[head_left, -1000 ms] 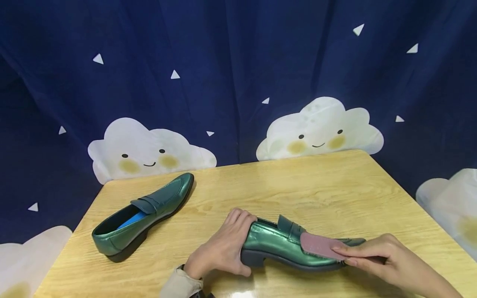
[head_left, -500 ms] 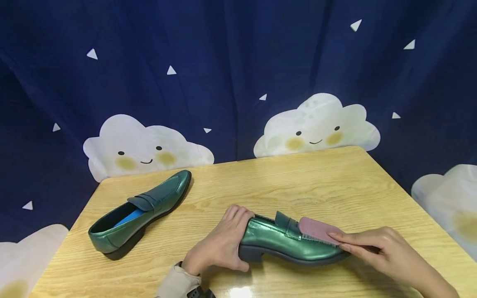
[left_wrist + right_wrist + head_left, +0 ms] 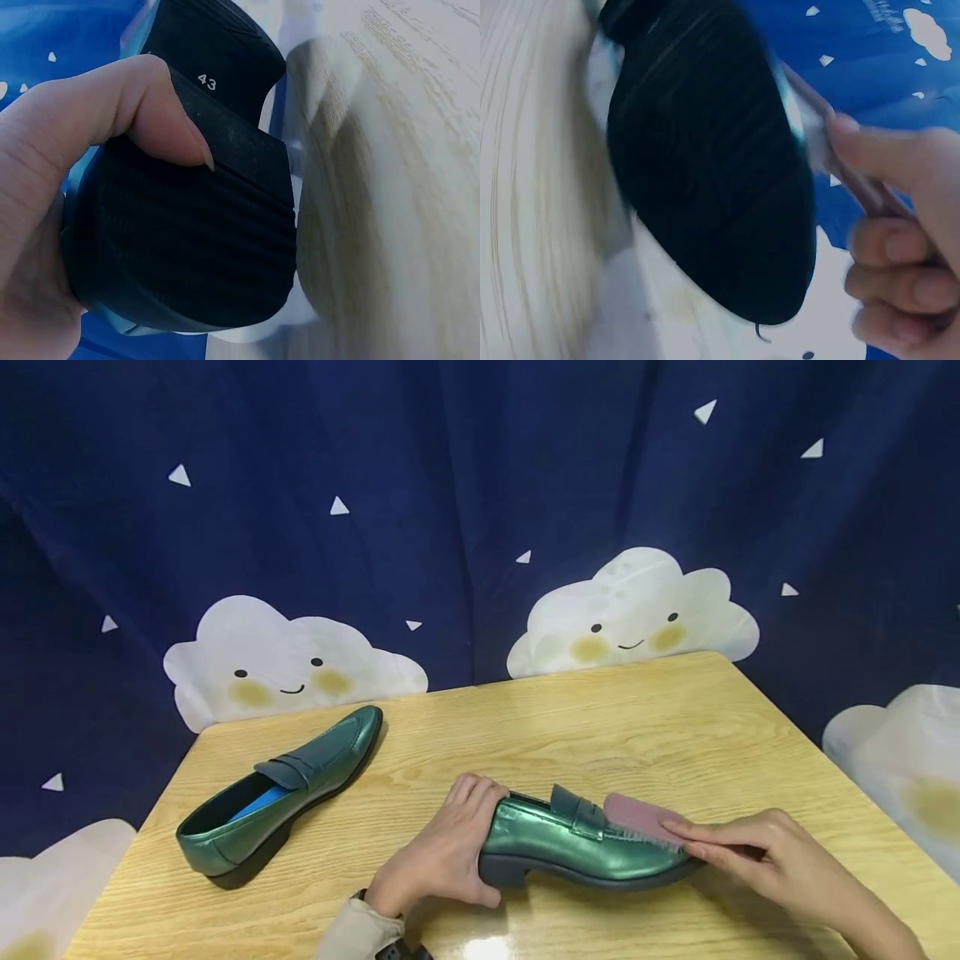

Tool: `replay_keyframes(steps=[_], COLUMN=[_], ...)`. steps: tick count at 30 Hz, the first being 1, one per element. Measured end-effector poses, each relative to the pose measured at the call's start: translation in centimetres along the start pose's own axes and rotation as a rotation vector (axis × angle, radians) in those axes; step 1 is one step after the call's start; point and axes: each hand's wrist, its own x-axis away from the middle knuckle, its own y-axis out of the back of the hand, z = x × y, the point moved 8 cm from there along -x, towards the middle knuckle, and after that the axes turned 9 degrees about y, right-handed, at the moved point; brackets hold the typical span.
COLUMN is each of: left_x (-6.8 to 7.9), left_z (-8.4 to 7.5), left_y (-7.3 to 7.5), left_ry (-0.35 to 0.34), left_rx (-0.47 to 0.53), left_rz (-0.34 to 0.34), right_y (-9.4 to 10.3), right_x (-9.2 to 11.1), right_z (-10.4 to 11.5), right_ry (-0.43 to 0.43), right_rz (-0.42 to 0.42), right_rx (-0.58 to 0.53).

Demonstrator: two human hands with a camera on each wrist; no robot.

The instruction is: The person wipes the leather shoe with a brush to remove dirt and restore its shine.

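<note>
My left hand (image 3: 450, 852) grips a shiny green loafer (image 3: 592, 852) round its heel, fingers over the back rim and thumb against the heel block. The shoe is held off the table, toe to the right. In the left wrist view the thumb presses the black sole (image 3: 217, 232), which bears the number 43. My right hand (image 3: 780, 868) pinches a pink-backed brush (image 3: 637, 817) between thumb and fingers. Its bristles touch the upper near the toe seam. From the right wrist view, the sole covers most of the brush head, and the brush handle (image 3: 866, 187) runs into the curled fingers.
A matching green loafer (image 3: 292, 785) with a blue insole stands on the left of the wooden table (image 3: 540, 727), toe pointing to the back right. Behind the table hangs a dark blue curtain (image 3: 450, 510) with clouds and white triangles.
The brush has gone from the side of the toe up onto the top of the shoe, still in my right hand. My left hand keeps its grip, and the other loafer stays put.
</note>
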Motion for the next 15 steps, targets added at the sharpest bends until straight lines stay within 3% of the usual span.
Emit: replay_keyframes(steps=[2, 4, 8, 10, 12, 15], left_x=[0.0, 0.0, 0.1, 0.1, 0.1, 0.2], left_z=[0.0, -0.1, -0.1, -0.1, -0.1, -0.1], left_y=[0.0, -0.1, -0.1, -0.1, 0.0, 0.0], left_ry=[0.002, -0.001, -0.003, -0.002, 0.001, 0.003], left_rx=[0.002, 0.002, 0.007, 0.012, 0.017, 0.017], left_rz=[0.001, 0.002, -0.005, -0.011, -0.014, -0.018], right_y=[0.5, 0.8, 0.0, -0.2, 0.0, 1.5], right_x=[0.2, 0.5, 0.8, 1.0, 1.1, 1.5], right_z=[-0.5, -0.6, -0.1, 0.0, -0.3, -1.4], right_ry=[-0.055, -0.059, 0.048, 0.06, 0.028, -0.094], right_rz=[-0.009, -0.016, 0.052, 0.094, 0.096, 0.026], right_rx=[0.119, 0.092, -0.316, -0.428, -0.318, 0.103])
